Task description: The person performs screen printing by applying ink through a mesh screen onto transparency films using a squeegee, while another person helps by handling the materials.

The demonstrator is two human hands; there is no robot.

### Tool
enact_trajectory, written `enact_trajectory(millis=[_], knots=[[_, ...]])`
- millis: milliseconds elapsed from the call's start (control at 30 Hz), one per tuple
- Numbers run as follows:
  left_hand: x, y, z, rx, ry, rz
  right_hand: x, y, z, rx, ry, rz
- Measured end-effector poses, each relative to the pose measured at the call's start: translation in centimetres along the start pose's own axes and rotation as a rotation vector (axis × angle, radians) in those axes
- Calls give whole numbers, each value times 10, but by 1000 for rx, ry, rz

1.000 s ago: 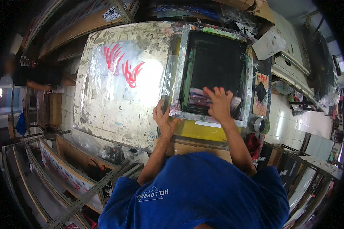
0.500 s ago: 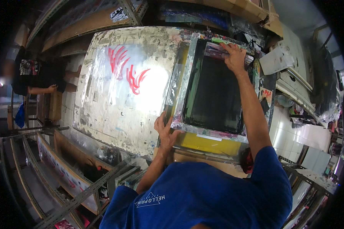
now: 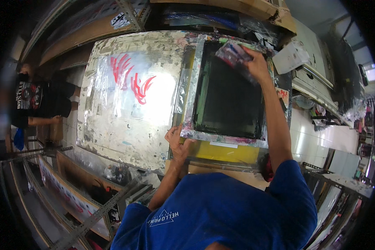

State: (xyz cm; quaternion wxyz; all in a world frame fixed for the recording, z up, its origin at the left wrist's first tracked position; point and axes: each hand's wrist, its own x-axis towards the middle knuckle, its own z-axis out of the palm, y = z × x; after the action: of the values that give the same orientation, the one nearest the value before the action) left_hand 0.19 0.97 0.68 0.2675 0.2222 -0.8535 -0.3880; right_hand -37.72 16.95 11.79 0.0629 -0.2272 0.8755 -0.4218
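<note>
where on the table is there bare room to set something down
The largest bare patch is on the table, below the red-marked sheet and left of the left hand. A narrower strip lies between sheet and left table edge. The right side is crowded: frame, right hand with squeegee, white container.

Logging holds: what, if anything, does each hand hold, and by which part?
Right hand: smeared squeegee, by its right side. Left hand: at the screen frame, lower-left corner; hold unclear.

My blue shirt (image 3: 225, 204): white lettering (image 3: 164, 218) across a triangle outline.
Co-worker's black shirt (image 3: 50, 96): pale lettering (image 3: 19, 95), sideways to me.
Shelf sticker (image 3: 119, 19): bold black letters on white.
</note>
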Motion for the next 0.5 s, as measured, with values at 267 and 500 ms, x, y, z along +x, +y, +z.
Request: enact_trajectory(millis=[267, 500], knots=[[52, 74, -20, -114, 178, 122, -166, -119, -45, -261, -82, -156], [144, 139, -23, -745, 250, 82, -129, -170, -83, -547, 230, -478]])
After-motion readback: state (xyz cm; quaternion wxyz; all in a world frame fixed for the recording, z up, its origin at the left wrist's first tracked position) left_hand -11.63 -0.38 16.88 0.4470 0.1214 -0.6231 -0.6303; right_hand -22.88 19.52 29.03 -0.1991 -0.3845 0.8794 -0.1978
